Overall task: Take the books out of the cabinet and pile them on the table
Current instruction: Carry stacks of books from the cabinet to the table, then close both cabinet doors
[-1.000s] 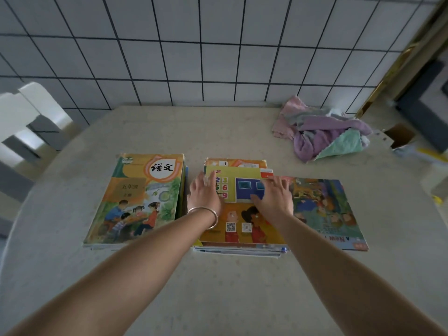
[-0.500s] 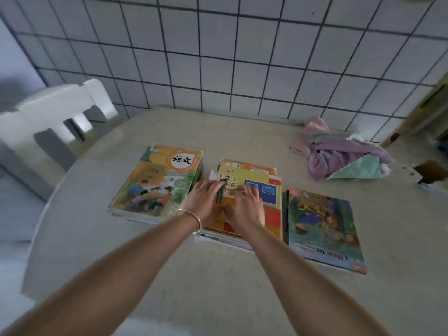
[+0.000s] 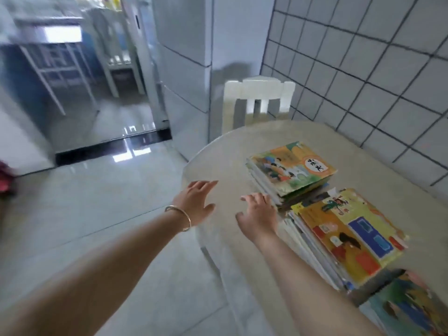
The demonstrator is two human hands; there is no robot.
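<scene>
Three book piles (image 3: 293, 170) were stacked on the table (image 3: 225, 166). Left hand (image 3: 196, 202) and right hand (image 3: 259, 214) were relaxed, nothing grasped. Remaining cabinet books could not be determined.

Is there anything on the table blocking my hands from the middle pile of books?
Nothing visible does. The right hand hovers open beside the middle pile, with only bare table between; the left hand is empty too.

Three colourful book piles (image 3: 292, 169) lie, seemingly flat, along the table (image 3: 223, 163).
</scene>
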